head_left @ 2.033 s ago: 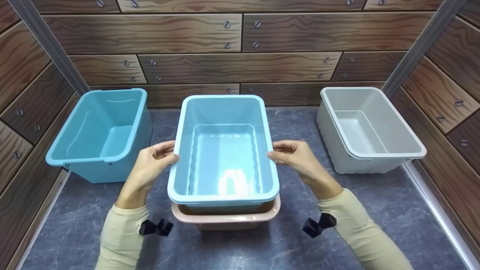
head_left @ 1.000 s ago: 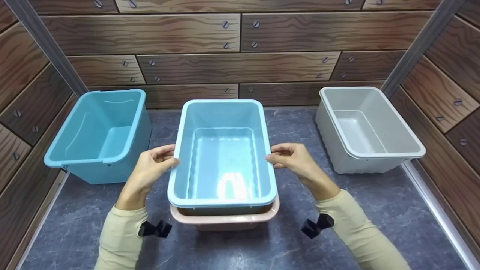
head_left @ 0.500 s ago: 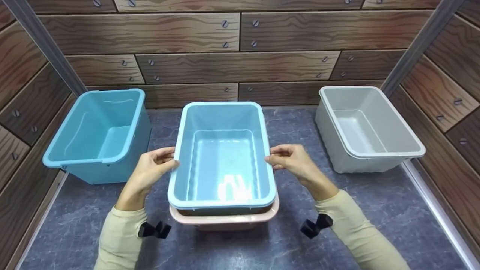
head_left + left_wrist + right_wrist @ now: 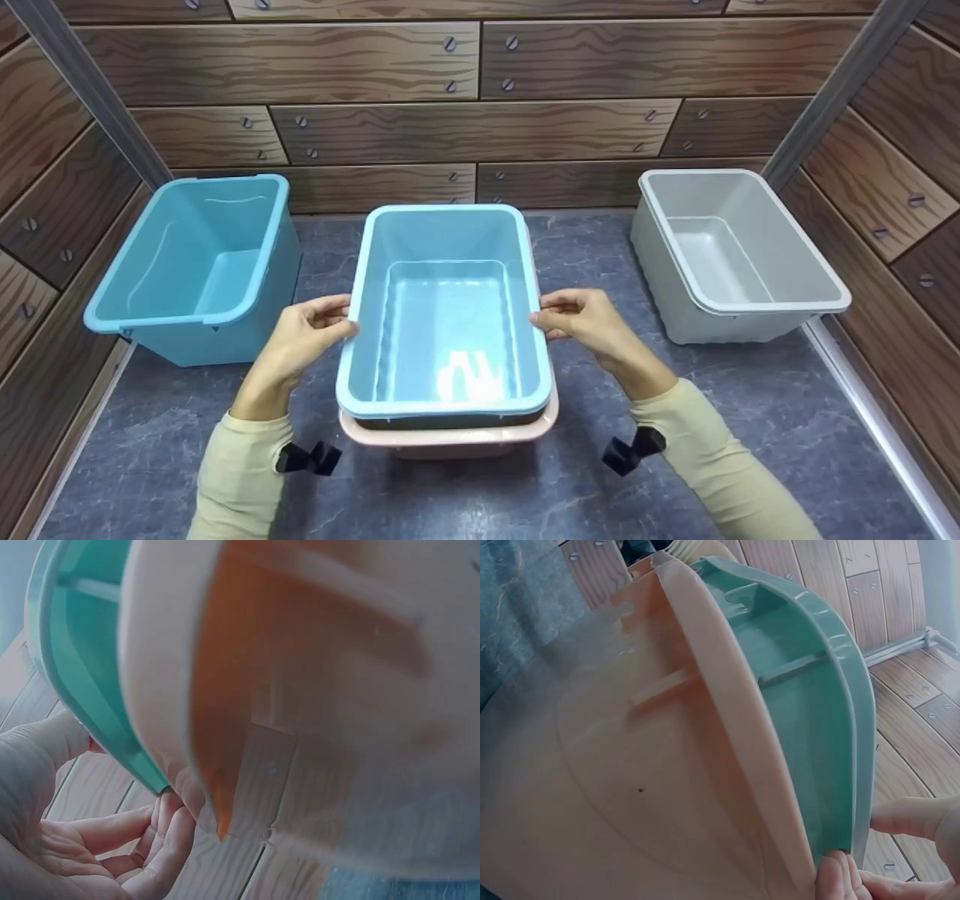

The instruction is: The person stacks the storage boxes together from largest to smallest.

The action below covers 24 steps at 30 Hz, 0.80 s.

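Note:
A light blue plastic bin (image 4: 442, 409) sits partly inside a pink bin (image 4: 450, 436) in the middle of the head view. My left hand (image 4: 296, 341) pinches the blue bin's left rim, thumb on top and fingers under the edge. On the opposite side my right hand (image 4: 596, 326) pinches the right rim the same way. From the right wrist view, the blue bin's outer wall (image 4: 810, 705) shows above the pink rim (image 4: 727, 697), with a gap between the two rims. Fingertips of the left hand (image 4: 161, 847) lie right at both rims in the left wrist view.
A deeper turquoise bin (image 4: 210, 326) stands at the left, and a grey bin (image 4: 772, 309) at the right. All rest on a dark marbled surface (image 4: 600, 495). Wood-patterned walls (image 4: 375, 64) enclose the back and sides, with a metal strip (image 4: 877, 420) along the right edge.
Over two seconds both hands have brought the light blue bin slightly down and nearer to me, deeper into the pink bin. In the last half second it has hardly moved.

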Each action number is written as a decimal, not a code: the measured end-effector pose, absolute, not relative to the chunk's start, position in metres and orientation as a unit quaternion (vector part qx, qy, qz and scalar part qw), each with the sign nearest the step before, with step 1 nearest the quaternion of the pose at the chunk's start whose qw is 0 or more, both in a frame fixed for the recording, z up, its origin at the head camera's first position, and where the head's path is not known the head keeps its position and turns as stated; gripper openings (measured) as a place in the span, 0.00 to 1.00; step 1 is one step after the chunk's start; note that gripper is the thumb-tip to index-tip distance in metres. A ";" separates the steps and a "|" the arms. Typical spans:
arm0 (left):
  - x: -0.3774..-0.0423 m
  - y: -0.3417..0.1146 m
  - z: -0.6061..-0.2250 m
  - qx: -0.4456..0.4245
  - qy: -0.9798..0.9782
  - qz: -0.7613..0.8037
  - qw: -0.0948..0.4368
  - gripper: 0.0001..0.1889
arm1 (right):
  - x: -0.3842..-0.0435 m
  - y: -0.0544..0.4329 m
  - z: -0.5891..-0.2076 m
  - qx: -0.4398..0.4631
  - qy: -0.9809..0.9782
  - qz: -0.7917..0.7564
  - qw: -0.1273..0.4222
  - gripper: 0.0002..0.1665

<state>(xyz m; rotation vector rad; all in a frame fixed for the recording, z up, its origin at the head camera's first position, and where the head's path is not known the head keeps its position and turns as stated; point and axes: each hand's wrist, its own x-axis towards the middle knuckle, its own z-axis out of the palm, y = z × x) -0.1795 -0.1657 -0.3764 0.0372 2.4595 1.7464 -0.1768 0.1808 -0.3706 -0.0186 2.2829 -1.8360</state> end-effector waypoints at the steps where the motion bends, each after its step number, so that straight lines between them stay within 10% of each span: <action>1: -0.179 -0.166 -0.376 0.013 0.813 0.578 0.063 0.24 | -0.177 0.181 -0.371 -0.007 0.775 -0.623 0.106 0.25; 24: -0.175 -0.164 -0.379 0.022 0.808 0.583 0.079 0.25 | -0.175 0.182 -0.376 -0.003 0.766 -0.632 0.116 0.21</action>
